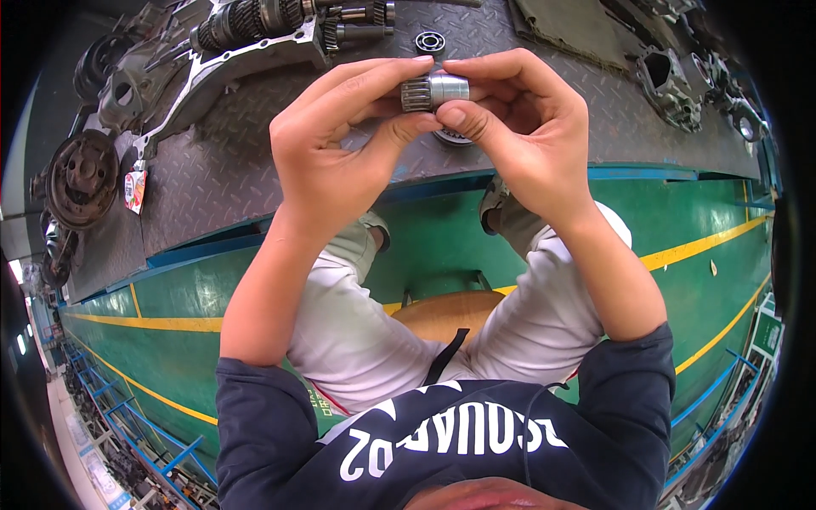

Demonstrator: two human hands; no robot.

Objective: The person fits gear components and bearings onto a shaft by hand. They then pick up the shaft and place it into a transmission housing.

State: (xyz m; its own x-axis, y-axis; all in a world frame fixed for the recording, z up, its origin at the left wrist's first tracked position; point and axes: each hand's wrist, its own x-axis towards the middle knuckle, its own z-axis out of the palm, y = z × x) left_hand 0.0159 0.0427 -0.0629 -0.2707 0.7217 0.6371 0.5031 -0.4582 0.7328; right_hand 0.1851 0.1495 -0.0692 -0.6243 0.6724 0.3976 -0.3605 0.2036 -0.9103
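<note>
Above the near part of the metal-plated bench, both hands meet around a small steel cylinder. Its left part looks like a needle roller bearing [416,95], with narrow ribs running lengthwise. The right part is a smooth, shiny steel sleeve [450,87]; whether the two are joined I cannot tell. My left hand [327,127] pinches the ribbed end between thumb and fingertips. My right hand [531,127] grips the smooth end, thumb at its lower edge and fingers behind. A ball bearing [430,42] lies flat just beyond. Below the fingers, a toothed ring [453,137] is mostly hidden.
An opened gearbox housing [246,59] with gear shafts stands at the far left, near a rusty round drum [82,179]. Metal castings [671,85] and a brown cloth [569,30] occupy the far right. The bench's blue edge [629,172] runs before my knees.
</note>
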